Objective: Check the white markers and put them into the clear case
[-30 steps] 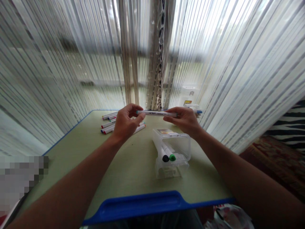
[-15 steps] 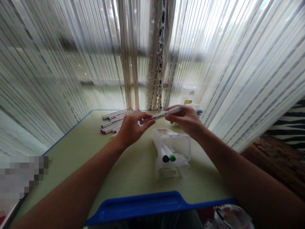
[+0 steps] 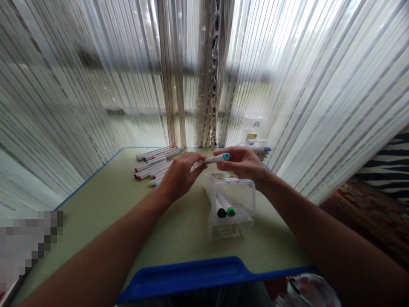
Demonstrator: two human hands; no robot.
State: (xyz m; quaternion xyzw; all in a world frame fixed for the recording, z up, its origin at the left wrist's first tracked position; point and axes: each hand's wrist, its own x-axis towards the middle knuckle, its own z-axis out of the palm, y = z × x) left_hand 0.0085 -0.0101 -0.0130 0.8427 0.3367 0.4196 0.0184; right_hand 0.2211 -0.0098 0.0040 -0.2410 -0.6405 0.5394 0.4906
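Note:
A white marker [image 3: 209,160] with a light blue end is held between both hands above the table. My left hand [image 3: 182,172] pinches its left part, while the fingers of my right hand [image 3: 240,163] close round it near the blue end. Just below the hands lies a clear plastic case [image 3: 209,187], its open end towards me. Inside it are a black-ended marker [image 3: 221,212] and a green-ended marker [image 3: 230,211]. Several white markers [image 3: 150,170] with coloured ends lie in a loose pile left of my left hand, which partly covers them.
The pale green table [image 3: 105,200] has a blue rim with a blue tray [image 3: 191,273] at its front edge. Behind my right hand stands another clear container [image 3: 257,143]. String curtains [image 3: 134,85] hang at the back. A plastic bag [image 3: 311,290] is below the front edge.
The marker and my right hand have moved a little left and down. The blue end now points more towards me. The case and its markers stay in place.

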